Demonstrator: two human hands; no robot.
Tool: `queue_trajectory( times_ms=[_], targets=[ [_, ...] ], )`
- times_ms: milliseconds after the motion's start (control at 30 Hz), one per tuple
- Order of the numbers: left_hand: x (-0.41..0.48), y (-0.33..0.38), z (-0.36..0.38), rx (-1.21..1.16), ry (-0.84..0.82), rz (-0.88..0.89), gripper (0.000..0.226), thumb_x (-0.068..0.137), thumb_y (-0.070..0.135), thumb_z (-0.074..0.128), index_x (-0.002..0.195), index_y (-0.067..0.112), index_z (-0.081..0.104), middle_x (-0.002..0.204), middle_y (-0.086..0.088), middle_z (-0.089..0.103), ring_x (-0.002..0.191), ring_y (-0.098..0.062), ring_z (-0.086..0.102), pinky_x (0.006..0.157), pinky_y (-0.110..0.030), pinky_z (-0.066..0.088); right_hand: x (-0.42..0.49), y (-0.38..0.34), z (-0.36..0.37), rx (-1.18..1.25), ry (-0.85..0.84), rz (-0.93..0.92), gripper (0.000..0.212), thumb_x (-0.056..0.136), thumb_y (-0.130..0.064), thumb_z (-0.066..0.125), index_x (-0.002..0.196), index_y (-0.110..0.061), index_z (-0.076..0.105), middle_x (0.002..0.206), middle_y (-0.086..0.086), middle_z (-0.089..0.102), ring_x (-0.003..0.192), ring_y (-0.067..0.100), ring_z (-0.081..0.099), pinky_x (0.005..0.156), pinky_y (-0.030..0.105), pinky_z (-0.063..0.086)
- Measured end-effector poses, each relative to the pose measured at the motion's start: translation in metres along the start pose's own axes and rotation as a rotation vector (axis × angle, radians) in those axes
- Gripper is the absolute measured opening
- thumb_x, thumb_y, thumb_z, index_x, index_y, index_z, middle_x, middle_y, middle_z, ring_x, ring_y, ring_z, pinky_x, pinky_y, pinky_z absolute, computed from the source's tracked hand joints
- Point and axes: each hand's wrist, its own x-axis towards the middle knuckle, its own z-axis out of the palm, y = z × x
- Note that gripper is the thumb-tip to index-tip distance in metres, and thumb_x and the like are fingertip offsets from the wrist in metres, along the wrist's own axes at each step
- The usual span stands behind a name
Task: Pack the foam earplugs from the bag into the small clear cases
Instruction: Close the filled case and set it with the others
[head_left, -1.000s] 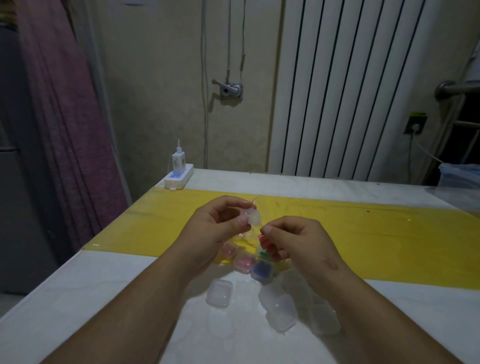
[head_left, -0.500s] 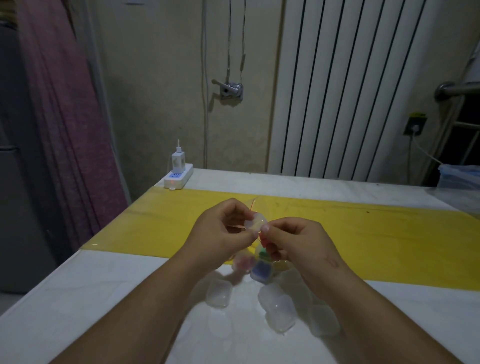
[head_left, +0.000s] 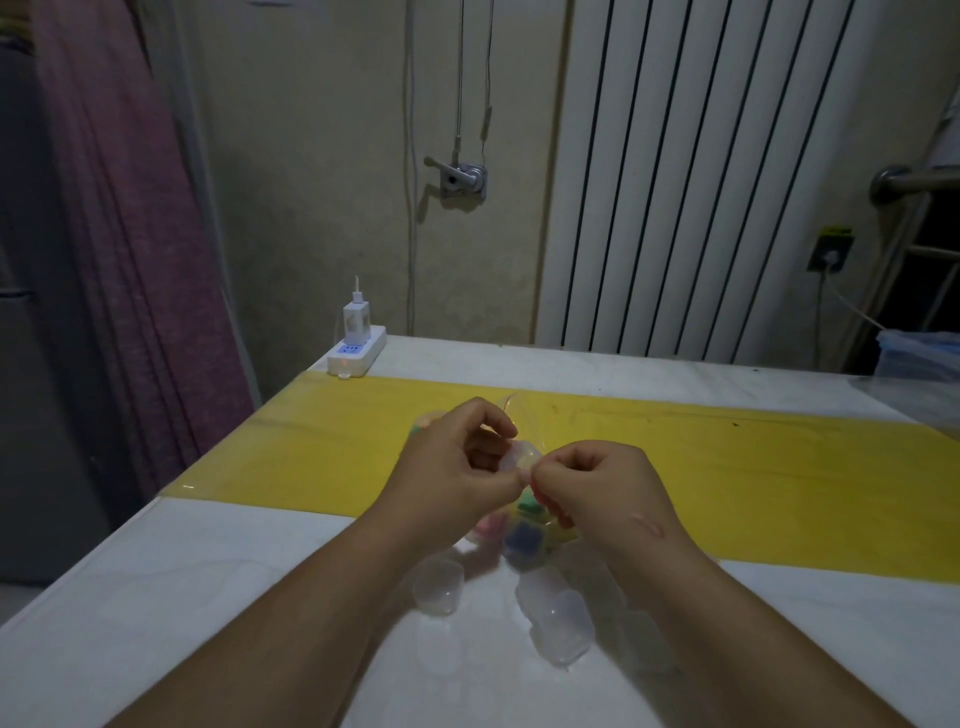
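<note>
Head view here, and what we notice first is how the two hands have closed up on each other: a second ago the left hand (head_left: 457, 467) had the little clear case (head_left: 522, 458) to itself with the right hand (head_left: 597, 486) a bit off to the side, and now the right one has come in so both sets of curled fingertips pinch that same case, held up off the surface (head_left: 156, 597) over the yellow strip (head_left: 311, 457). We'd guess that means we're either popping the lid or snapping it shut. Honestly, we can't tell which, or whether a plug is inside, since the case is tiny and half hidden by fingers. The clear bag (head_left: 522, 415) sits right under and behind the hands, with coloured foam earplugs (head_left: 529, 505) showing between the wrists. Nearer us, a case with pink inside (head_left: 491, 527) and one with blue (head_left: 522, 543) look already filled, while a bunch of empty cases (head_left: 563, 618) wait just beyond them toward us, so we reckon there's still plenty left to pack.
</note>
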Motion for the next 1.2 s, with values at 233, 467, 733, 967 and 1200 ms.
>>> queue_trajectory(
  times_ms=[233,467,733,967,1200],
  targets=[
    [0.001,0.012,-0.005,-0.188,0.029,-0.099,0.041,0.09,-0.013,0.039,0.103,0.016,0.066,0.076,-0.004,0.065,0.058,-0.013,0.064,0.049,-0.018,0.049,0.004,-0.001,-0.005,0.097,0.01,-0.016,0.013,0.077,-0.004,0.065,0.067,-0.005,0.072,0.056,0.004,0.063,0.051,0.014,0.051,0.053,0.029,0.044],
    [0.001,0.004,-0.007,0.036,-0.009,-0.086,0.034,0.074,0.0,0.077,0.097,0.024,0.07,0.091,0.008,0.072,0.079,-0.013,0.068,0.069,-0.025,0.057,0.004,0.001,-0.008,0.204,-0.026,-0.032,0.011,0.084,-0.002,0.069,0.075,-0.008,0.074,0.065,0.009,0.068,0.059,0.019,0.059,0.062,0.033,0.052],
    [0.001,0.006,-0.005,0.059,0.023,-0.101,0.033,0.071,0.002,0.08,0.097,0.021,0.07,0.09,0.006,0.071,0.07,-0.002,0.063,0.063,-0.011,0.05,0.0,-0.007,-0.012,0.169,0.077,-0.206,0.009,0.085,-0.011,0.072,0.091,-0.017,0.074,0.078,-0.001,0.075,0.067,0.01,0.068,0.062,0.024,0.054],
    [0.0,0.007,-0.005,0.042,0.008,-0.119,0.033,0.07,0.004,0.08,0.095,0.024,0.072,0.091,0.004,0.071,0.071,-0.002,0.064,0.067,-0.018,0.053,-0.002,-0.003,-0.004,-0.174,0.1,-0.322,0.013,0.08,-0.025,0.076,0.075,-0.034,0.068,0.073,-0.021,0.067,0.056,0.003,0.05,0.053,0.013,0.039],
    [0.001,0.006,-0.006,-0.068,0.013,-0.145,0.036,0.069,-0.001,0.081,0.097,0.018,0.071,0.09,0.0,0.072,0.069,-0.003,0.065,0.064,-0.021,0.054,0.0,-0.001,-0.003,-0.38,0.177,-0.452,0.005,0.081,-0.029,0.075,0.085,-0.031,0.076,0.083,-0.018,0.057,0.077,-0.005,0.052,0.062,0.007,0.033]
  ],
)
